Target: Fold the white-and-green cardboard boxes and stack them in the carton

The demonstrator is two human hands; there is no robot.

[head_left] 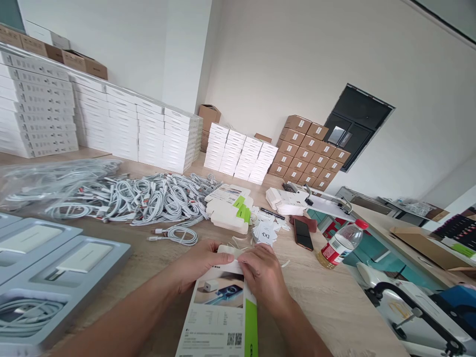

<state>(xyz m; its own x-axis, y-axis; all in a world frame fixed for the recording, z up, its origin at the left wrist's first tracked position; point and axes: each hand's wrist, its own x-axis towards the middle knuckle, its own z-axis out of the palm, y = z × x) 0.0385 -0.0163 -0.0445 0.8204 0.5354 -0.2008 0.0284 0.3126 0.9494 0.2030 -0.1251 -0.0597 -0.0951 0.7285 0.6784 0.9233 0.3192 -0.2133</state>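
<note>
Printed carton (219, 317) closest to me, its top end in both my hands

In the head view, my left hand (203, 263) pinches the carton's white top flap, thumb on top; my right hand (263, 272) has its fingers bent round the other side of that end, covering part of it. The carton shows a phone-and-charger photo, small print I can't read, two QR codes (234, 339) and a green stripe (251, 322) whose lettering the lower edge cuts off. Just beyond my hands, white cards (265, 232) carry a bracketed lightning bolt, near green-marked flat cartons (228, 206) and a cable heap (159, 196). Grey trays (121, 250) crowd my left; a phone (303, 234) and a red-capped, red-labelled bottle (340, 245) stand right on the table (316, 307). White boxes (152, 131) and labelled brown boxes (308, 151) rise behind.
</note>
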